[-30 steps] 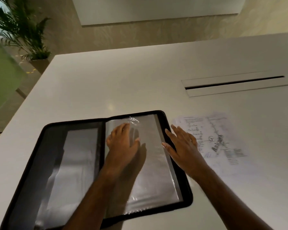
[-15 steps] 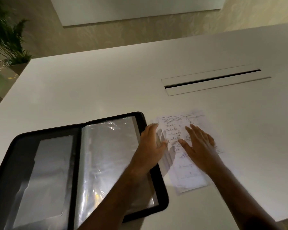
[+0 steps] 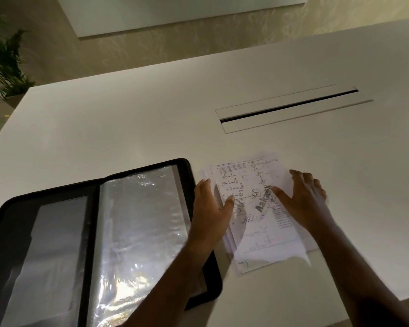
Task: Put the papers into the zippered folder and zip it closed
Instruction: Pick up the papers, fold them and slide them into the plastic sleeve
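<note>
Scanning left to right, I see the zippered folder (image 3: 99, 244) lying open, my left hand (image 3: 210, 208) having left its sleeve, now flat beside my flat right hand (image 3: 305, 201) on the papers (image 3: 257, 208), gathering next

Dim, warm indoor light; glare glints on the folder's plastic sleeves (image 3: 137, 223); forearms blur; wide-angle bending at edges.

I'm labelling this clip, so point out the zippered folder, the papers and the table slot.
zippered folder (image 3: 185, 168): head view, black far right corner.
papers (image 3: 248, 185): head view, printed top sheet between the hands.
table slot (image 3: 288, 106): head view, dark gap.
</note>
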Motion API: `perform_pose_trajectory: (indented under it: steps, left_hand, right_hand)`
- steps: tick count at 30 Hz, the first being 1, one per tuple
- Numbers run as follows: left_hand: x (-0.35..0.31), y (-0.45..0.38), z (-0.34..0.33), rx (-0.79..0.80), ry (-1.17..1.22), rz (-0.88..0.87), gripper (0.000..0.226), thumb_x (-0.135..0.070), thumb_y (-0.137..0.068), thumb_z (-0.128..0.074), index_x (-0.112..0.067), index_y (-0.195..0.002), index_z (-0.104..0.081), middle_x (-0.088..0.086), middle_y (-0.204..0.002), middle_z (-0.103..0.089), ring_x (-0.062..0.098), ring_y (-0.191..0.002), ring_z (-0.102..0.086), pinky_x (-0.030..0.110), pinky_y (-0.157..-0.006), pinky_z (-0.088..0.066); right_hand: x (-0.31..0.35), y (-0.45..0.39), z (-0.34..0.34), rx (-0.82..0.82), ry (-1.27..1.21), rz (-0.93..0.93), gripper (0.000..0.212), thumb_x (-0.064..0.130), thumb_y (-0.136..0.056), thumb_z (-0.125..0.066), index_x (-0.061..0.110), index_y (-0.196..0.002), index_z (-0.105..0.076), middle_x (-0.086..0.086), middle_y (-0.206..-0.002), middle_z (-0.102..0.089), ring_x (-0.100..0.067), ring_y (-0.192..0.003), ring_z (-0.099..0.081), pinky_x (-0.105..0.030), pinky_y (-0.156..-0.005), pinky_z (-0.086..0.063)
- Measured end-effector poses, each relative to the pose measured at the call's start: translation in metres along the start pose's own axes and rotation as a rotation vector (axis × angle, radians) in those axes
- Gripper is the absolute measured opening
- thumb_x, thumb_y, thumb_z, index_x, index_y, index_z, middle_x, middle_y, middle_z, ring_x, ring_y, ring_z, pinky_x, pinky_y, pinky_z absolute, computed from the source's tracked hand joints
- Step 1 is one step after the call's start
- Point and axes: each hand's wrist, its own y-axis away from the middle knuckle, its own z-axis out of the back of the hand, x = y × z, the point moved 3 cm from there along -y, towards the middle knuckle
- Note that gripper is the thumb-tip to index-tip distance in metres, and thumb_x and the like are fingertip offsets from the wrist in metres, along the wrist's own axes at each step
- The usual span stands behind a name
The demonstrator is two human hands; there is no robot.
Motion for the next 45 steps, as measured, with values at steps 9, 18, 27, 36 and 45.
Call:
perform_pose_trajectory:
  steps: [9,18,27,36,45]
  left_hand:
    - [0.011,-0.013,-0.004,-0.055,0.272,0.231,0.063,-0.02,-0.097,-0.069,-0.018,-0.152,-0.038,-0.001,-0.148,-0.05,0.01,-0.125,-0.057,0.011,-0.078,-0.054]
    - [0.007,-0.03,0.003,-0.046,0.579,0.397,0.024,0.003,-0.096,-0.058,-0.017,-0.101,-0.068,-0.013,-0.088,-0.081,-0.002,-0.076,-0.075,0.009,-0.057,-0.051]
    - [-0.002,-0.023,-0.014,0.144,0.491,0.368,0.02,-0.024,-0.098,-0.072,-0.024,-0.118,-0.071,-0.012,-0.108,-0.079,0.004,-0.09,-0.075,0.018,-0.071,-0.06]
    - [-0.014,-0.018,-0.017,0.147,0.448,0.254,0.027,-0.027,-0.103,-0.062,-0.04,-0.126,-0.058,-0.02,-0.11,-0.074,-0.003,-0.091,-0.073,0.013,-0.063,-0.056]
    - [-0.027,-0.038,0.01,0.18,0.61,0.137,0.03,-0.015,-0.101,-0.067,-0.035,-0.123,-0.065,-0.015,-0.117,-0.078,0.008,-0.107,-0.075,0.035,-0.089,-0.063]
  right_hand:
    - [0.009,0.001,-0.008,0.035,-0.049,0.021,0.089,0.062,-0.086,-0.075,0.01,-0.152,-0.045,-0.017,-0.147,-0.053,-0.039,-0.134,-0.049,-0.055,-0.113,-0.037]
    - [0.005,-0.002,-0.012,0.033,-0.074,0.015,0.09,0.064,-0.084,-0.076,0.011,-0.15,-0.047,-0.015,-0.145,-0.053,-0.038,-0.132,-0.05,-0.055,-0.112,-0.037]
    - [0.001,-0.005,-0.018,0.022,-0.081,0.018,0.087,0.065,-0.083,-0.076,0.014,-0.147,-0.048,-0.013,-0.144,-0.054,-0.037,-0.13,-0.051,-0.055,-0.111,-0.038]
    - [-0.006,-0.018,-0.013,0.016,-0.267,-0.024,0.086,0.062,-0.084,-0.076,0.012,-0.149,-0.048,-0.011,-0.14,-0.059,-0.035,-0.13,-0.052,-0.05,-0.11,-0.039]
    - [0.008,-0.032,0.034,0.192,-1.017,0.084,0.046,0.064,-0.079,-0.083,0.03,-0.11,-0.079,-0.003,-0.108,-0.084,-0.03,-0.096,-0.082,-0.046,-0.08,-0.068]
